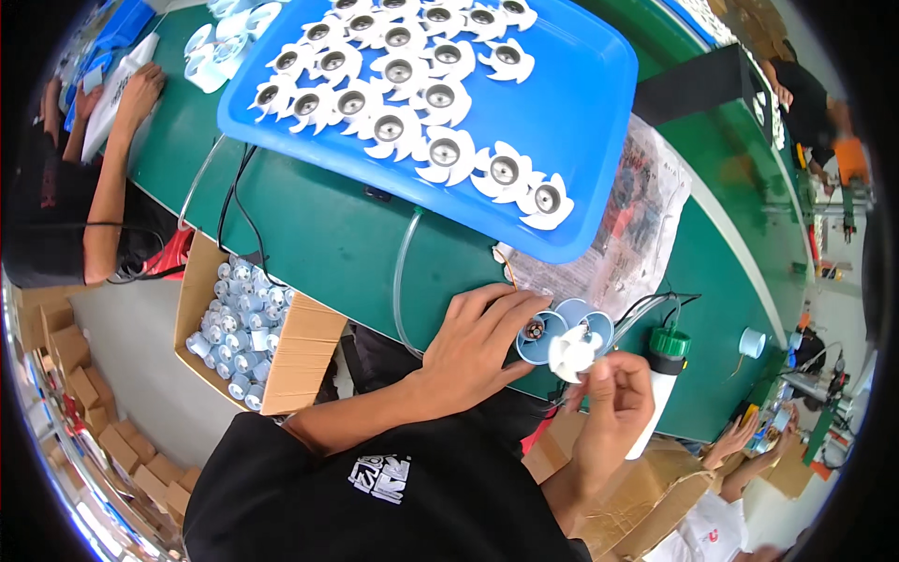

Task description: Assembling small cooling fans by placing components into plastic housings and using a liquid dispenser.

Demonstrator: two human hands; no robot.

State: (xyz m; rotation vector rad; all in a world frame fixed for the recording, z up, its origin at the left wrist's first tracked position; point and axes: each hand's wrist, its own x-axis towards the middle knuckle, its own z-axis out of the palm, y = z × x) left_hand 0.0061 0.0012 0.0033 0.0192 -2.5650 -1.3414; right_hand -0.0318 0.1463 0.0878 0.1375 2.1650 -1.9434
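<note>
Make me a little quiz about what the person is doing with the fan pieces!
1. True or false: the blue tray on the green table holds white fan wheels.
2. Which hand holds the white fan wheel? A) left hand B) right hand C) neither
3. Fill the gap: the cardboard box beside the person is full of small blue ____.

Key:
1. True.
2. B: the right hand pinches it, while the left hand has its grip on a blue cup.
3. Cups, much like the one in the left hand.
</note>
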